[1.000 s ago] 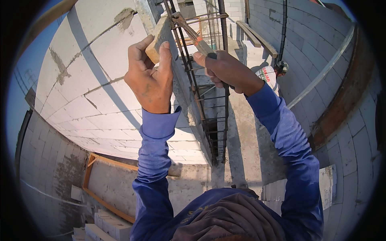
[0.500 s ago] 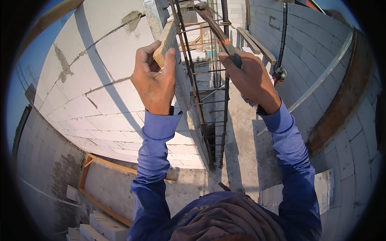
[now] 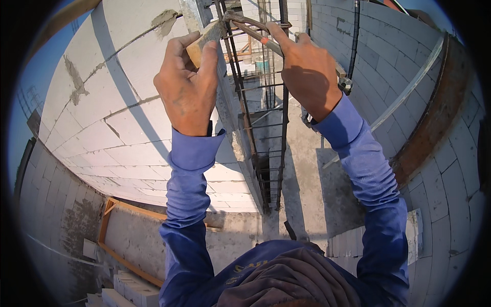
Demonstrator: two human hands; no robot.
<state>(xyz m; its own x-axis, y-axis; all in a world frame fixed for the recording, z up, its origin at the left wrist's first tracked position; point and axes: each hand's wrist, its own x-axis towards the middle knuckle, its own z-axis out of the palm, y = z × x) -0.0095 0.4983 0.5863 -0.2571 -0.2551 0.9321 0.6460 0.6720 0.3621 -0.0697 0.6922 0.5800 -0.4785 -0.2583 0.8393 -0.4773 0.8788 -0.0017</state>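
Wooden frame (image 3: 130, 263) near white blocks (image 3: 134, 289); black pipe (image 3: 354, 41) beside the right-hand wall (image 3: 394, 66)

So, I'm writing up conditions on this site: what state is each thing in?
Left hand: closed in a pinch grip
Right hand: closed in a grip, forefinger reaching forward
Wooden block: held, tilted
Pincers: held, handles apart
Rebar cage: upright, bars bare
Sunlit block wall: standing, partly shaded, patched with mortar
Loose white blocks: stacked
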